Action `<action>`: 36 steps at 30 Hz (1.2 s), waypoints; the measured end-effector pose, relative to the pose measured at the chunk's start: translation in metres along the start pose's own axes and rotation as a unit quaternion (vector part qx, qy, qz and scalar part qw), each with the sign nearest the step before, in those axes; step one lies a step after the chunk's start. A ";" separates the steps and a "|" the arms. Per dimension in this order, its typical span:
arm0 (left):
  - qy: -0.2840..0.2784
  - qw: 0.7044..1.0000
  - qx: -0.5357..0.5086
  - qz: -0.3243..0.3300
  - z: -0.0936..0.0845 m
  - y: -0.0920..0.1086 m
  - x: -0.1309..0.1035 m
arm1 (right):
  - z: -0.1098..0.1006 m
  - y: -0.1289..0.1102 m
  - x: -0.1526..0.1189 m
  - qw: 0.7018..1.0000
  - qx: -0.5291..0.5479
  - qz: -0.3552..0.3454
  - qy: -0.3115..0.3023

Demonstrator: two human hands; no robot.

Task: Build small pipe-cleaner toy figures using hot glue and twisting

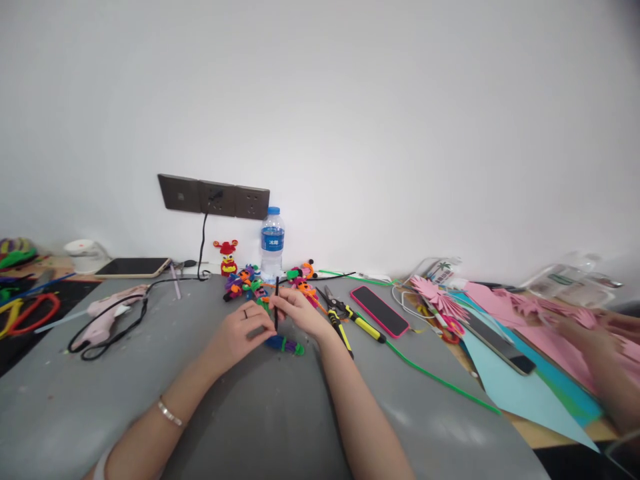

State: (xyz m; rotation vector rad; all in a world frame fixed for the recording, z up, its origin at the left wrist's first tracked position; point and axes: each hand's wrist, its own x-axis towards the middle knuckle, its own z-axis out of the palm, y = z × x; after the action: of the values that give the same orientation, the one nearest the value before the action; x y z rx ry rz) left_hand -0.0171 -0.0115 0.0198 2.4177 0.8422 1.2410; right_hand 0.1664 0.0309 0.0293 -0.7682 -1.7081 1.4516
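My left hand and my right hand are close together over the grey mat. Between them a thin black stick stands nearly upright. The fingertips of my left hand pinch its lower end, and those of my right hand grip it higher up. Just below lies a blue, purple and green fuzzy piece. Behind my hands are colourful fuzzy figures, a red figure and a water bottle.
Yellow-black pliers and a pink-edged phone lie right of my hands. A pink glue gun with its black cord is at left. Another person's hand rests among pink paper at far right.
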 end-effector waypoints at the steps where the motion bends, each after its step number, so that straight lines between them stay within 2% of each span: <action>1: 0.032 0.999 -0.007 -0.031 0.000 0.000 0.001 | 0.000 0.000 0.001 1.000 0.012 -0.008 0.025; 3: 0.105 0.987 -0.037 -0.118 -0.001 -0.004 0.002 | -0.001 0.001 0.002 0.996 0.042 -0.029 0.073; 5: 0.151 0.960 -0.094 -0.216 -0.001 -0.008 0.002 | -0.002 0.002 0.003 0.992 0.066 -0.048 0.101; 8: 0.178 0.914 -0.176 -0.319 -0.002 -0.012 0.002 | -0.003 0.003 0.004 0.990 0.076 -0.057 0.108; 10: 0.186 0.895 -0.207 -0.349 -0.001 -0.011 0.002 | -0.003 0.004 0.005 0.991 0.067 -0.058 0.097; 17: 0.204 0.866 -0.258 -0.378 0.000 -0.004 0.006 | -0.002 0.001 0.003 0.994 0.042 -0.062 0.077; 25: 0.208 0.852 -0.264 -0.402 -0.001 -0.011 0.002 | -0.001 -0.001 0.002 0.993 0.038 -0.066 0.085; 31: 0.204 0.848 -0.270 -0.409 -0.002 -0.007 0.004 | -0.004 0.001 0.002 0.997 0.032 -0.047 0.059; 34: 0.199 0.844 -0.275 -0.416 -0.002 -0.004 0.006 | -0.004 0.001 0.001 0.995 0.041 -0.047 0.075; 36: 0.189 0.851 -0.264 -0.412 -0.003 -0.002 0.007 | -0.005 0.001 0.001 0.994 0.047 -0.048 0.088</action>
State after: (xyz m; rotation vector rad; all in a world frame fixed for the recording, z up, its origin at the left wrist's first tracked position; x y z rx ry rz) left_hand -0.0167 -0.0059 0.0249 1.1619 1.2498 1.3293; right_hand 0.1700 0.0342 0.0287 -0.7299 -1.5124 1.3472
